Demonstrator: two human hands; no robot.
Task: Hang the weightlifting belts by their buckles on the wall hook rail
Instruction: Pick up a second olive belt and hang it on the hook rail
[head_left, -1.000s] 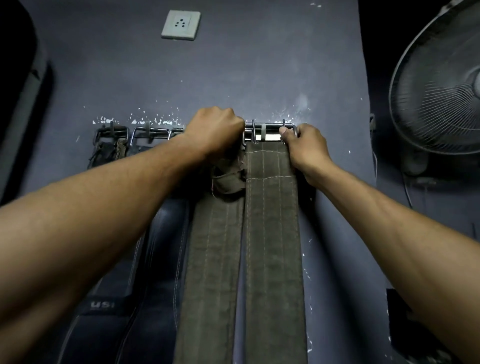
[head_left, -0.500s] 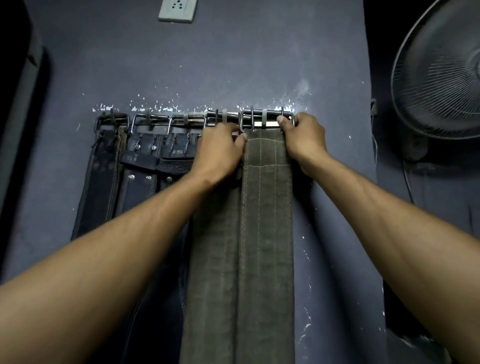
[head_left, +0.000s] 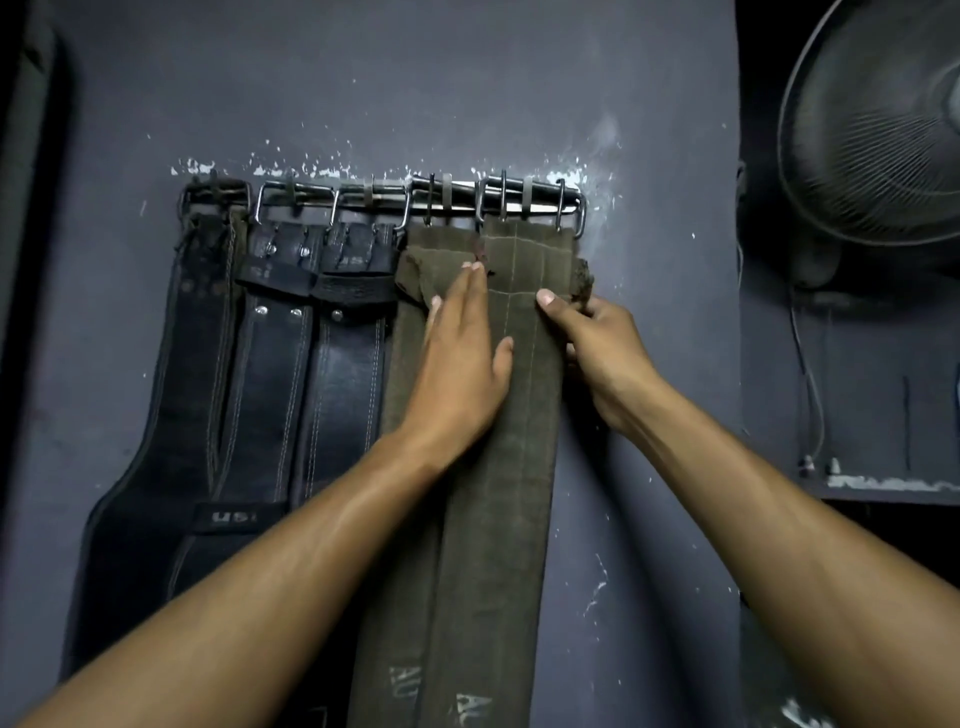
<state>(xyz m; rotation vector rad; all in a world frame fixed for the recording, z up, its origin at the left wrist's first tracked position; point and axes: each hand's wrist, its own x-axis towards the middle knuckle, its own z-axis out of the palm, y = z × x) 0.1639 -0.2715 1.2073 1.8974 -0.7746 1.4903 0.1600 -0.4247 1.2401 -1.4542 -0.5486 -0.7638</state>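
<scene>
Several belts hang by metal buckles from the wall hook rail (head_left: 519, 207). Three black leather belts (head_left: 270, 374) fill the left part. Two olive suede belts hang to their right, and the rightmost olive belt (head_left: 524, 415) has its buckle (head_left: 530, 200) over the rail's right end. My left hand (head_left: 457, 358) lies flat, fingers apart, across the seam between the two olive belts. My right hand (head_left: 597, 343) grips the right edge of the rightmost olive belt, thumb on its front, fingers hidden behind it.
The rail is fixed to a dark grey wall (head_left: 415, 93) with chipped paint. A pedestal fan (head_left: 883, 130) stands close at the right, with a cable hanging below it. A dark vertical edge (head_left: 26, 156) runs along the far left.
Both hands have slid down from the buckles at the rail onto the olive belts. The left fist has opened flat. The view has tilted down, so the wall socket is out of frame.
</scene>
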